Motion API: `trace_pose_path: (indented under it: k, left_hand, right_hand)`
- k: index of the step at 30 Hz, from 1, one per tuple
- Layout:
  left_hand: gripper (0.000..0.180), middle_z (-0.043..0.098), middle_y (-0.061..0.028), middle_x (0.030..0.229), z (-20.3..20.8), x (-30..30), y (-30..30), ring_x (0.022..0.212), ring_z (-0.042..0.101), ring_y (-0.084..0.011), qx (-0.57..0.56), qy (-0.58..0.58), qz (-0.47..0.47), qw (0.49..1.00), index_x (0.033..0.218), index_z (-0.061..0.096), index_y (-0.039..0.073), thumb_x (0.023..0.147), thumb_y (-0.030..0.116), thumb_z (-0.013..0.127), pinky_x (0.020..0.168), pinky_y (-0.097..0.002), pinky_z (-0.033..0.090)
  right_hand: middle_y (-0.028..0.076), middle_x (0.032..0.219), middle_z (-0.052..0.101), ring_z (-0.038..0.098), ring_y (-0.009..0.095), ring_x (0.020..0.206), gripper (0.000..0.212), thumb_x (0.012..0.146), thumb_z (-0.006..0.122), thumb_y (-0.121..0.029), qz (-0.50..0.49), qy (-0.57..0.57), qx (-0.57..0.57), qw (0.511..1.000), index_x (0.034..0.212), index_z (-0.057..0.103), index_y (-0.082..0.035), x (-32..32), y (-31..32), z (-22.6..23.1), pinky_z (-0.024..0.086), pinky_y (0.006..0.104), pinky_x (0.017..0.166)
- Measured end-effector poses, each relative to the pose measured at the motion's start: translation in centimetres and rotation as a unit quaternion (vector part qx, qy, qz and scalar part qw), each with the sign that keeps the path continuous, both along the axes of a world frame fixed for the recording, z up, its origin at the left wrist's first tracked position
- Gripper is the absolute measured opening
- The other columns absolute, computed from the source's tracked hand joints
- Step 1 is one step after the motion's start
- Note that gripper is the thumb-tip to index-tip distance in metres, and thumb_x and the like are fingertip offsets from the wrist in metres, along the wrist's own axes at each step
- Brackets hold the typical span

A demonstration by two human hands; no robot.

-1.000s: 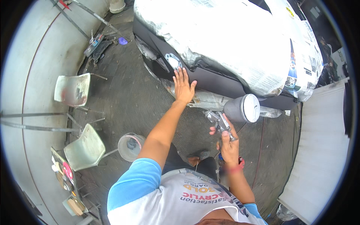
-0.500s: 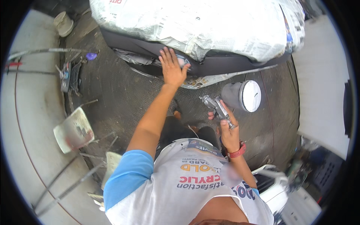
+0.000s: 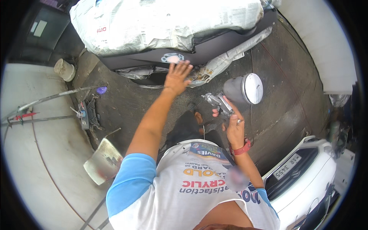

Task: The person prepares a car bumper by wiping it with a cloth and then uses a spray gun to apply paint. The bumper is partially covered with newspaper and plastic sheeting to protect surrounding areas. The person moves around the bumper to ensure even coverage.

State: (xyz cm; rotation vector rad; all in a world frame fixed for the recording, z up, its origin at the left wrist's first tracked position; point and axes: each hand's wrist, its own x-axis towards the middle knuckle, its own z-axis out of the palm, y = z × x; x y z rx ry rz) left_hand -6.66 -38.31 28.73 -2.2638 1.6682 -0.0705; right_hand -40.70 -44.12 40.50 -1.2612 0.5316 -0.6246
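Observation:
My left hand (image 3: 178, 79) is open, palm down with fingers spread, at the lower edge of a dark grey car panel (image 3: 138, 58). Whether its fingertips touch the panel I cannot tell. Just beyond them a pale patch with a bluish-white rim (image 3: 172, 58) shows on the panel. Crumpled newspaper (image 3: 161, 27) covers the body above, and more newspaper sheeting (image 3: 226, 61) hangs along the lower edge. In my right hand (image 3: 234, 124) is a silver spray gun (image 3: 219, 102), its nozzle directed toward the panel's side. The fingers wrap its handle, partly hiding it.
A grey bucket with a white lid (image 3: 253, 89) stands right of the spray gun. On the left are a stained pale chair seat (image 3: 102, 161), metal rods (image 3: 50, 100), a small bucket (image 3: 64, 69) and a purple scrap (image 3: 101, 90). A white car (image 3: 303, 180) is at lower right.
My left hand has come back from the panel, uncovering the pale patch. My right hand still holds the spray gun. The view has turned, bringing more of the white car in.

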Motion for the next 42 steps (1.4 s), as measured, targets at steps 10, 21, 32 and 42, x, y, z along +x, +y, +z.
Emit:
trace_pose_path:
  k: [10,21,32,42]
  left_hand:
    - [0.093,0.007,-0.0185,0.184,3.6,13.9,10.6,0.169,0.009,-0.0398,-0.076,-0.016,0.232,0.97,0.177,0.008,0.013,0.109,0.062,0.047,0.134,-0.0621,0.011]
    - [0.037,0.075,-0.004,0.116,5.6,4.7,29.9,0.111,0.065,-0.0117,-0.022,0.734,0.096,0.672,0.133,0.07,0.001,0.109,0.029,0.07,0.101,-0.0345,0.053]
    - [0.024,0.079,-0.0058,0.119,4.7,8.5,45.8,0.114,0.07,-0.0129,-0.287,0.826,0.197,0.443,0.122,0.078,0.0,0.108,0.019,0.072,0.103,-0.0316,0.052]
    - [0.02,0.079,-0.0053,0.122,2.9,8.5,49.4,0.117,0.07,-0.0143,-0.403,0.816,0.263,0.32,0.123,0.079,0.002,0.106,0.011,0.072,0.106,-0.033,0.053]
  right_hand:
    - [0.016,0.137,0.073,0.074,0.019,0.104,0.051,0.116,0.053,-0.036,0.022,0.002,-0.012,1.0,0.154,0.06,-0.003,0.4,9.4,1.7,0.059,0.0353,0.096]
    - [0.013,0.125,0.078,0.074,0.017,0.101,0.056,0.116,0.053,-0.044,0.128,0.02,-0.107,0.986,0.154,0.061,-0.005,19.3,23.4,4.2,0.059,0.0343,0.092]
    - [0.009,0.099,0.077,0.07,0.01,0.083,0.047,0.117,0.052,-0.037,0.265,0.044,-0.082,0.96,0.151,0.065,-0.008,38.3,36.3,5.7,0.059,0.0295,0.077]
    - [0.009,0.097,0.076,0.067,0.011,0.079,0.047,0.117,0.051,-0.037,0.294,0.093,-0.078,0.948,0.153,0.065,-0.009,43.7,41.0,3.3,0.057,0.03,0.073]
